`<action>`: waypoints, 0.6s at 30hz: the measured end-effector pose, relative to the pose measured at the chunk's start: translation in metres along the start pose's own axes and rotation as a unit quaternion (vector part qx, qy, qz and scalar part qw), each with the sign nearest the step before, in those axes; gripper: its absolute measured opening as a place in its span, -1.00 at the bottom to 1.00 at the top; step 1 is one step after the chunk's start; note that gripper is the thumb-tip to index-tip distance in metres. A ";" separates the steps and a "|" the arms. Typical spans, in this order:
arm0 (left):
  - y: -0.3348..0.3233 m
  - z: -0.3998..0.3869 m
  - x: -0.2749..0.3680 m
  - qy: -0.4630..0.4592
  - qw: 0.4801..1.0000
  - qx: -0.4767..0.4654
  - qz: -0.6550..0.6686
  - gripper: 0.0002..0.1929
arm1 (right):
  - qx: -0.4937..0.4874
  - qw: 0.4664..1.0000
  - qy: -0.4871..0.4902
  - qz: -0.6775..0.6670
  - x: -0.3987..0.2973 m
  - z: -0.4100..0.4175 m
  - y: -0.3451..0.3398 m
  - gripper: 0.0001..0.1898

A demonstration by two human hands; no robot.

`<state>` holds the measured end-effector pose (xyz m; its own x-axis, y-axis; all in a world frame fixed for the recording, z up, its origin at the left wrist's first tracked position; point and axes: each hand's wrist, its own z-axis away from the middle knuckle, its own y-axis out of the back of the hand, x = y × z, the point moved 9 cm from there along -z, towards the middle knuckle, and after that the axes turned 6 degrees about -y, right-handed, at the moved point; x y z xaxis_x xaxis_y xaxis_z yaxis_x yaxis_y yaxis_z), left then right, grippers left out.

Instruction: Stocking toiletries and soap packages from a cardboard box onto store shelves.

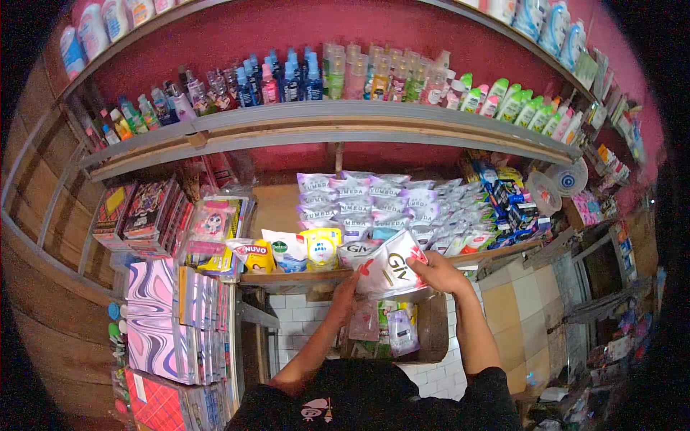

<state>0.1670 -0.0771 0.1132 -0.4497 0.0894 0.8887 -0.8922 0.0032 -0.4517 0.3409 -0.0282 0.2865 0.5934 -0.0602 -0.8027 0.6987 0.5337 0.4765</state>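
Note:
Both hands grip a white and red Giv refill pouch [387, 272], held tilted above the front edge of the shelf. My left hand [346, 292] has its left edge, with some fingers hidden behind it. My right hand [443, 273] pinches the right side, thumb on the printed front. Partly covered by this pouch, another Giv pouch [351, 249] stands on the shelf. To its left are a yellow My Baby pouch [324, 252], a white Dettol pouch [291, 254] and a yellow-red Nuvo pouch [253, 257]. Stacked Yumeda pouches [353, 207] rise behind.
Below my hands, an opened cardboard box [434, 328] contains several pouches, including a purple one [402, 331]. Stacked notebooks [151, 318] stand at left. An upper shelf edge [334, 123] carries spray bottles [291, 78] and crosses above the pouches. Dark packets [509, 207] lie at right.

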 end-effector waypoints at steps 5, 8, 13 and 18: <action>0.040 -0.009 0.046 -0.089 0.978 0.164 -0.092 -0.70 | 0.015 0.998 -0.019 0.052 -0.020 -0.016 -0.004 -0.56; 0.042 -0.011 0.069 -0.108 0.976 0.150 -0.115 -0.72 | 0.027 0.999 0.002 0.017 -0.036 -0.017 0.003 -0.56; 0.024 -0.037 0.088 -0.192 0.948 0.104 -0.231 -0.72 | 0.096 0.992 0.080 0.024 -0.076 -0.018 0.045 -0.57; 0.016 -0.075 0.070 -0.171 0.836 0.109 -0.510 -0.78 | 0.105 0.976 0.156 0.114 -0.105 -0.039 0.061 -0.64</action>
<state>0.1249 0.0044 0.1620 0.5964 -0.1394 0.7905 -0.7892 -0.2816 0.5457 0.3053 0.0436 0.3858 0.6152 0.3165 -0.7220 0.6485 0.3175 0.6918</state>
